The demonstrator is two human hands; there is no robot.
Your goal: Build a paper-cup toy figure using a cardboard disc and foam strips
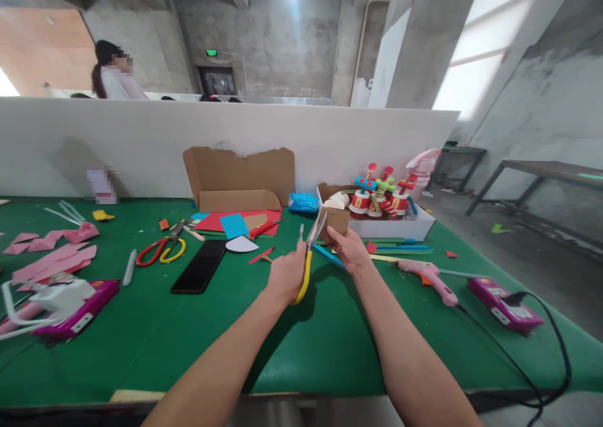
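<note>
Both hands are raised over the middle of the green cloth-covered desk (330,351), a little in from its near edge. My left hand (286,277) is clenched around the yellow-handled steel scissors (308,251), whose blades stand parted and point up and away from me. My right hand (349,251) pinches the small brown cardboard piece (335,218) by its lower edge and holds it upright just beside the blade tips. I cannot tell whether a blade touches its left edge. Neither the scissors nor the cardboard piece rests on the desk.

Left of my left hand lies a flat black phone (200,265), and beyond it a second pair of scissors with red and yellow handles (160,251). Toward the far edge lie a red paper sheet (273,213), a blue paper square (234,225) and a white half-round paper cutout (241,245). Behind them a large brown cardboard sheet (240,172) leans against the white partition wall (141,144).

A white open box (391,229) holding red paper-cup figures (362,204) stands toward the far right corner. A pink glue gun (428,279) lies right of my right hand, with a magenta power strip (504,301) near it at the right edge. Pink paper scraps (51,254) are spread along the left side.
</note>
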